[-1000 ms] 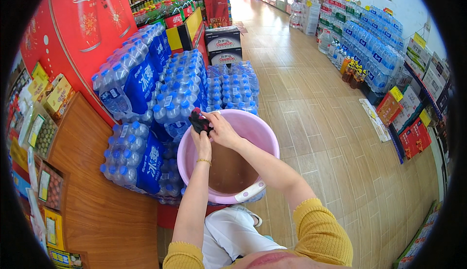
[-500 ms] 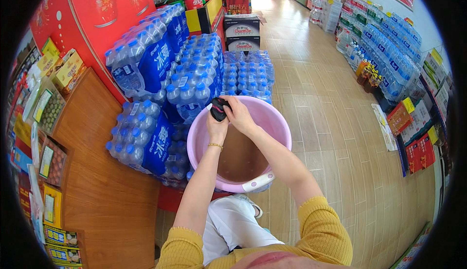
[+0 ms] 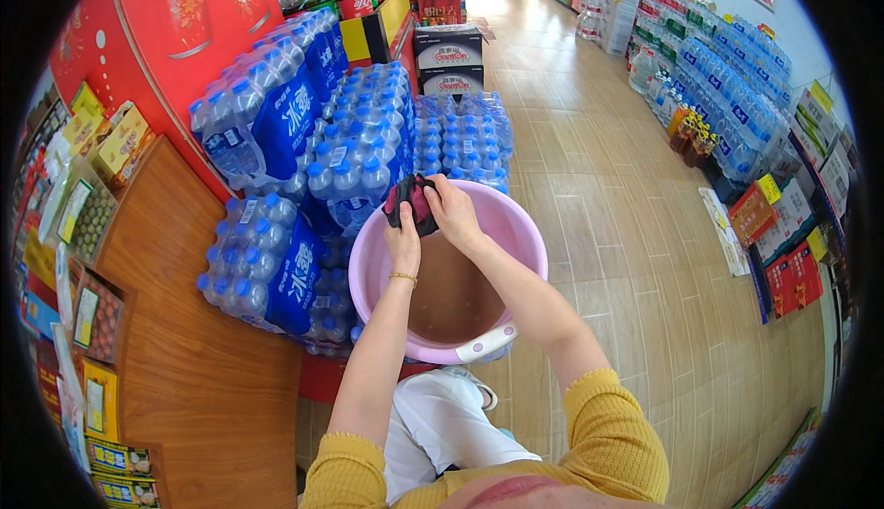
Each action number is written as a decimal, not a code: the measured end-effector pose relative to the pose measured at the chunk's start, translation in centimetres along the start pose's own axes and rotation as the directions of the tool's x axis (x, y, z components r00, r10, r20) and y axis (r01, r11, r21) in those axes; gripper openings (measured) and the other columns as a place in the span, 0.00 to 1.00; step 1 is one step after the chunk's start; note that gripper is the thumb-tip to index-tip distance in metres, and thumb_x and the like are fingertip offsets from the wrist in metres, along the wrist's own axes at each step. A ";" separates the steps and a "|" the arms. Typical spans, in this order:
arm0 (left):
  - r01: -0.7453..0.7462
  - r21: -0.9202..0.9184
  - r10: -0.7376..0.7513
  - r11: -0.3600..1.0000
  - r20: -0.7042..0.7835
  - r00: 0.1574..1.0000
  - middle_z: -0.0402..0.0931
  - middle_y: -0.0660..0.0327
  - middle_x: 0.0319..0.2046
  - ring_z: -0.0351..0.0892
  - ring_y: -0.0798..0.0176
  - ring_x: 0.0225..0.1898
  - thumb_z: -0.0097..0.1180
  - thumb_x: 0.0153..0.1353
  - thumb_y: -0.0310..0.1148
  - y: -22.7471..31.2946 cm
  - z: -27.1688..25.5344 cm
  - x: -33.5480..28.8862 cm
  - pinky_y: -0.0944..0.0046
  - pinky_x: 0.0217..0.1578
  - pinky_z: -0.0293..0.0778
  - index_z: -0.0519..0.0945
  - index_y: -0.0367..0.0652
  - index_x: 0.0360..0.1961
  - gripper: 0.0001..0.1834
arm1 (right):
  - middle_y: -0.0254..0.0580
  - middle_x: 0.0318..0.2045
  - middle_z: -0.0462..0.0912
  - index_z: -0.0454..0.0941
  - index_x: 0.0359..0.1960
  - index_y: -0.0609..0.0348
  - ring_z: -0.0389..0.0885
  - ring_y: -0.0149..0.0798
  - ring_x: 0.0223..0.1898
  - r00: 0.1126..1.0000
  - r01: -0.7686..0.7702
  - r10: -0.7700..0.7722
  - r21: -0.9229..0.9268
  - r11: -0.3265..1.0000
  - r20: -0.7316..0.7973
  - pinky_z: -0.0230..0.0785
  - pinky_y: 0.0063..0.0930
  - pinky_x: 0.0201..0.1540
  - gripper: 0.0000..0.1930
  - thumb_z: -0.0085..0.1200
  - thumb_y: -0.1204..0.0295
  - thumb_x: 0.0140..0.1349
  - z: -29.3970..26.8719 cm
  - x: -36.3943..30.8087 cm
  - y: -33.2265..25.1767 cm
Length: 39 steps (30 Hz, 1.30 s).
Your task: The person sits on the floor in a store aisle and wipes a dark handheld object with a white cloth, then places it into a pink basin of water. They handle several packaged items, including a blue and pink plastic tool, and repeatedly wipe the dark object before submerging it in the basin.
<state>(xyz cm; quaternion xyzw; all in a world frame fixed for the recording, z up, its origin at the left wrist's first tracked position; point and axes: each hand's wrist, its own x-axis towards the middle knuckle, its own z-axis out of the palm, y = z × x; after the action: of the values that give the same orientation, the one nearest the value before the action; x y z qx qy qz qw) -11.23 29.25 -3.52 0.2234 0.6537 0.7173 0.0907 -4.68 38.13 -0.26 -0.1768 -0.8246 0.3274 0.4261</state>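
Note:
A black cloth with dark pink patches [image 3: 422, 203] is bunched between my two hands over the far left rim of a pink plastic basin [image 3: 528, 260]. My left hand [image 3: 403, 240] grips it from the near side, thumb up. On its right, my right hand [image 3: 452, 213] has its fingers closed round the same cloth. Cloudy brown water [image 3: 453, 297] with a few small bubbles lies in the basin below my wrists. At the basin's near rim is a white handle piece [image 3: 488, 344].
Shrink-wrapped packs of bottled water [image 3: 354, 154] are stacked left of and beyond the basin. A wooden counter [image 3: 212, 362] with boxed goods along its edge curves at the left. Tiled floor [image 3: 635, 325] runs along the right, with more bottle packs [image 3: 727, 94] by the wall.
The cloth was a tight black wad; now it is looser and spread wider, with more pink showing. My hands have shifted slightly, and the view has tilted a little.

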 end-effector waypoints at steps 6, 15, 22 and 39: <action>0.045 -0.010 -0.045 0.999 -0.020 0.999 0.77 0.50 0.40 0.75 0.58 0.43 0.35 0.62 0.60 0.5 -0.3 -0.2 0.62 0.44 0.68 0.74 0.31 0.47 0.37 | 0.55 0.28 0.78 0.69 0.41 0.59 0.76 0.57 0.33 0.998 -0.014 0.012 -0.029 0.999 -0.056 0.67 0.45 0.34 0.09 0.44 0.70 0.62 -0.1 0.1 -0.3; 0.064 0.068 -0.069 0.996 0.073 0.995 0.75 0.52 0.43 0.72 0.59 0.45 0.33 0.61 0.64 0.7 -0.5 -0.2 0.63 0.46 0.66 0.72 0.28 0.48 0.42 | 0.54 0.28 0.77 0.68 0.39 0.60 0.76 0.57 0.32 0.994 -0.038 0.033 -0.051 0.998 -0.102 0.66 0.45 0.34 0.08 0.44 0.71 0.61 -0.1 0.2 0.3; 0.028 0.072 -0.026 0.997 -0.027 0.999 0.78 0.50 0.32 0.75 0.57 0.36 0.33 0.62 0.60 0.0 -0.4 0.2 0.60 0.38 0.68 0.76 0.28 0.39 0.38 | 0.51 0.34 0.72 0.69 0.37 0.63 0.72 0.53 0.37 0.984 0.095 -0.100 -0.041 0.995 -0.150 0.65 0.39 0.38 0.07 0.47 0.75 0.58 0.3 0.2 0.4; 0.111 0.033 -0.113 0.993 0.073 0.991 0.75 0.57 0.39 0.73 0.64 0.40 0.38 0.62 0.59 -0.3 -0.8 0.4 0.65 0.41 0.68 0.74 0.30 0.46 0.36 | 0.50 0.35 0.72 0.69 0.38 0.63 0.72 0.53 0.39 0.994 0.067 -0.069 -0.023 0.997 -0.088 0.65 0.39 0.40 0.07 0.46 0.77 0.58 0.5 0.1 0.6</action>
<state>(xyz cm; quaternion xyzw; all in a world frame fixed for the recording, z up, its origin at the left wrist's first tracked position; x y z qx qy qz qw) -11.96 28.77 -3.74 0.2142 0.6715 0.6929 0.1520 -5.17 38.43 -0.86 -0.1672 -0.8136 0.2963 0.4716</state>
